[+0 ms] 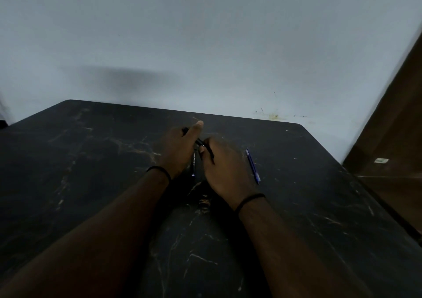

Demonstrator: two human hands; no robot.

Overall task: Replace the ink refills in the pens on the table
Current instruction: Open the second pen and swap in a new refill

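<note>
Both hands meet over the middle of the dark marbled tabletop (91, 160), and between them runs a black pen (199, 142). Its long axis slants from upper left, where a dark end pokes out beyond the left hand (180, 148), down to the right into the right hand (222, 167). The left fingers are curled round the upper part of the barrel, thumb stretched along it; the right fingers (206, 148) pinch the lower end. The hands sit nearly touching, so any pull or twist looks set to go along that slanted line, each hand drawing away from the other.

Just beneath the hands, lying on the tabletop, is another dark pen (194, 160) with pale lettering, pointing roughly toward the person; whether it is whole I cannot tell in this dim light. A blue pen (253, 166) lies to the right, just beside the right hand and apart from it, nearly parallel to that wrist. Nothing else stands close by, and each wrist carries a thin black band.
</note>
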